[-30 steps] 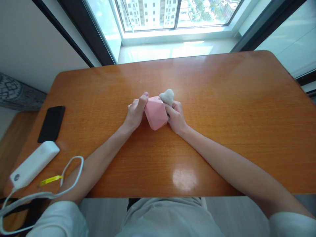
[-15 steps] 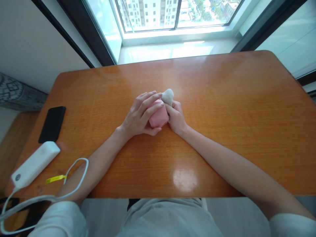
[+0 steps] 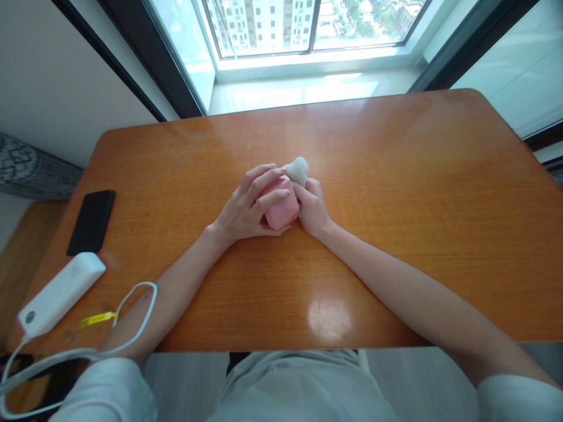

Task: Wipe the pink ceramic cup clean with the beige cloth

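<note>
Near the middle of the wooden table [image 3: 396, 176], my left hand [image 3: 253, 202] curls round a small pink box-like object [image 3: 284, 208] with rounded edges. Its fingers lie over the top and left side, and the thumb runs under the near edge. My right hand [image 3: 313, 205] is closed against the pink object's right side. A soft white cloth-like piece [image 3: 298, 170] pokes out above my right thumb, between the two hands. A small dark bit shows between the pink object and my right fingers, too little to name. My right palm is hidden.
On the left of the table lie a black phone [image 3: 91, 223] and a white power strip-like block [image 3: 61, 296]. Its white cable [image 3: 147, 316] loops over my left forearm and carries a yellow tag [image 3: 97, 319]. A window [image 3: 308, 29] stands beyond the far edge.
My left thumb has slid slightly right along the pink object's near edge, and the fingers have shifted a little. The pink object is turned slightly. My right hand keeps its hold.
</note>
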The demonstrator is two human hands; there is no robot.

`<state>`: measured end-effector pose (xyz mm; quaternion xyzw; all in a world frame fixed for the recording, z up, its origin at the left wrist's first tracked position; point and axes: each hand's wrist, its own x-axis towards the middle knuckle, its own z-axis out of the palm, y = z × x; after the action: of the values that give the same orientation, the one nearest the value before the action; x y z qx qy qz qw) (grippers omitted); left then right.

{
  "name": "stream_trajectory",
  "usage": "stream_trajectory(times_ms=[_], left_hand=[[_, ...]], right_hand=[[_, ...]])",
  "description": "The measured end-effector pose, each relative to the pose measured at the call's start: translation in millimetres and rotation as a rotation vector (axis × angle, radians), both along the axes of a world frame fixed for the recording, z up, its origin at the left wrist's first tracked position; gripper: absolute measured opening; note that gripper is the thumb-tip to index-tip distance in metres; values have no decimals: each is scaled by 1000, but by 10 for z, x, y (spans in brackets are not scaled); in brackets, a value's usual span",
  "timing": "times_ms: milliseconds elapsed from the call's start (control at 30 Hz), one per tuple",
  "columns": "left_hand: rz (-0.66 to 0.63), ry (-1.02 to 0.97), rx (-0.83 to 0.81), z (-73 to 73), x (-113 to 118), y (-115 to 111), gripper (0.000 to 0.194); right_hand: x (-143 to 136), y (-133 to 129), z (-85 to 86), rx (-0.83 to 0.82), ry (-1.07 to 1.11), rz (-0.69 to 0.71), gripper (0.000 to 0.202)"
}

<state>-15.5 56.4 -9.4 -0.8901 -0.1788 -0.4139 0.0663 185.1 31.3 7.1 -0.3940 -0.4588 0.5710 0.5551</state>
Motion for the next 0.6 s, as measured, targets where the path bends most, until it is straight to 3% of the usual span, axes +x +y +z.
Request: stream_trajectory(times_ms=[233, 433, 600], left_hand=[[-19, -217, -344, 90, 126, -110, 91], [7, -357, -571, 4, 170, -125, 83], [46, -375, -725, 74, 193, -158, 79]], right_hand=[[-11, 1, 12, 29, -28, -23, 43], [-10, 1, 9, 26, -46, -45, 42], [6, 4, -22, 46, -55, -69, 37]])
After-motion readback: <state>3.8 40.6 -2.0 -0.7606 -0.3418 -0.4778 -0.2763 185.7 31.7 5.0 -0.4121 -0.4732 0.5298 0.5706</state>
